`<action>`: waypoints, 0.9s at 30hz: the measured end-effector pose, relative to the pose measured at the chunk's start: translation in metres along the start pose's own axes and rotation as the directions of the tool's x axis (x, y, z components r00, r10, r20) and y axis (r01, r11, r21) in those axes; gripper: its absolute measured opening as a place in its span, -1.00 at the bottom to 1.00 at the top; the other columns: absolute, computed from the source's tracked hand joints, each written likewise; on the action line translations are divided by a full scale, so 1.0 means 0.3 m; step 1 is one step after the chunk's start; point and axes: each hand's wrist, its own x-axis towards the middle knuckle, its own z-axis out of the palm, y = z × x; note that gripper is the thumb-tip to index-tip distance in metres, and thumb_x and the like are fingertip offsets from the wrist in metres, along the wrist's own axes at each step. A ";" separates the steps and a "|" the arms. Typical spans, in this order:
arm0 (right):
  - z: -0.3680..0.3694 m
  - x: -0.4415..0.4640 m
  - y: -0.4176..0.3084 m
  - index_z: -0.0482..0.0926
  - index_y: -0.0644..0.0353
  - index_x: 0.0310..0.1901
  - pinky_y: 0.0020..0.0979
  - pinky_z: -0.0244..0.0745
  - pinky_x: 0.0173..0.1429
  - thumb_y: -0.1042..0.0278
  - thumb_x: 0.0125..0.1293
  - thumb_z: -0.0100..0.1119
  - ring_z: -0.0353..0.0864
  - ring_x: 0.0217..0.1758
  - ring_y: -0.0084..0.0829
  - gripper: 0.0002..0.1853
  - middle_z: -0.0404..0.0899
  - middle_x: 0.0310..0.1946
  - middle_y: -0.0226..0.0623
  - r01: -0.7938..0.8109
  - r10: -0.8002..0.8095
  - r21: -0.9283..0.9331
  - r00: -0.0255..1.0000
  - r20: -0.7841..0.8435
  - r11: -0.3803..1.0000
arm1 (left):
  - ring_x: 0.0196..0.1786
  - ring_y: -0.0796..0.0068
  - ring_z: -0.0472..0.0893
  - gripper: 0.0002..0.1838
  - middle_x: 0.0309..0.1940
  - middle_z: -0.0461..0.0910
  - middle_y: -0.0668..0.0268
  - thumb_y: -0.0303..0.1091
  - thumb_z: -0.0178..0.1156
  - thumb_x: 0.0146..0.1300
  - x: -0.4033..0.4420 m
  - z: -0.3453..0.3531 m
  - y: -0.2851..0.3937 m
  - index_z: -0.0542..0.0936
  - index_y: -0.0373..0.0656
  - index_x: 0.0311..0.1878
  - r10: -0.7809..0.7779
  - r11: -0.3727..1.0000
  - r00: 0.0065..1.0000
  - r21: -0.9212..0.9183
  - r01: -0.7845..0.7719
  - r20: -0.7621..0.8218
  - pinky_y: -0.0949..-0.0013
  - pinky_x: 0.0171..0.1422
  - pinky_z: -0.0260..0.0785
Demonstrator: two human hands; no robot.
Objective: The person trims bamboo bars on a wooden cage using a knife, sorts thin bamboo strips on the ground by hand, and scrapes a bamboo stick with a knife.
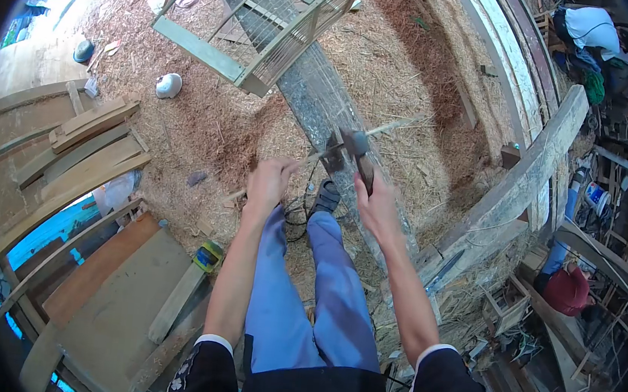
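Note:
A long thin wooden strip (pixel 395 126) runs slantwise across a narrow weathered plank (pixel 317 83). My left hand (pixel 268 184) is closed around the strip's near part, left of the plank. In my right hand (pixel 378 208) is the dark handle of a hammer-like tool (pixel 355 145) with a broad, dark head. Its head is over the strip, above a small dark block (pixel 332 159) on the plank; I cannot tell whether they touch. Beyond my hands, a wooden frame with thin bars (pixel 283 49), like a cage, rests across the plank.
Wood shavings (pixel 222 130) cover the ground. A white bowl-shaped object (pixel 168 85) lies at left, near stacked boards (pixel 101 126). A yellow-and-black tape measure (pixel 208 256) sits by my left forearm. A thick beam (pixel 520 178) slants at right; a person (pixel 591 30) bends beyond it.

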 end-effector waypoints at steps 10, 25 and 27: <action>-0.032 0.006 0.002 0.48 0.33 0.24 0.02 0.53 -0.03 0.13 0.51 0.18 0.70 -0.09 0.24 -0.53 0.67 -0.21 0.26 -0.032 0.034 0.142 0.999 -0.014 0.989 | -0.08 -0.01 0.74 -0.72 -0.19 0.76 0.09 -0.08 0.25 0.41 0.036 0.027 -0.026 0.79 0.01 -0.01 -0.048 0.999 0.998 0.020 0.047 0.038 0.07 -0.03 0.56; 0.011 0.005 0.058 0.50 0.28 0.18 0.12 0.49 -0.13 0.17 0.50 0.17 0.64 -0.15 0.35 -0.61 0.66 -0.27 0.28 0.032 -0.029 0.025 0.993 -0.110 0.999 | -0.11 0.00 0.74 -0.73 -0.24 0.76 0.08 -0.09 0.24 0.42 0.044 0.017 0.001 0.79 0.04 -0.02 -0.021 1.000 1.000 0.008 0.021 0.002 0.05 -0.05 0.56; -0.005 -0.002 0.042 0.50 0.28 0.19 0.09 0.50 -0.14 0.16 0.51 0.17 0.65 -0.15 0.34 -0.60 0.67 -0.28 0.27 -0.007 0.013 0.070 0.996 -0.084 0.998 | -0.12 0.00 0.74 -0.73 -0.23 0.76 0.09 -0.09 0.24 0.42 0.053 0.008 -0.001 0.80 0.04 -0.02 -0.025 0.999 0.999 0.026 0.025 0.026 0.04 -0.05 0.56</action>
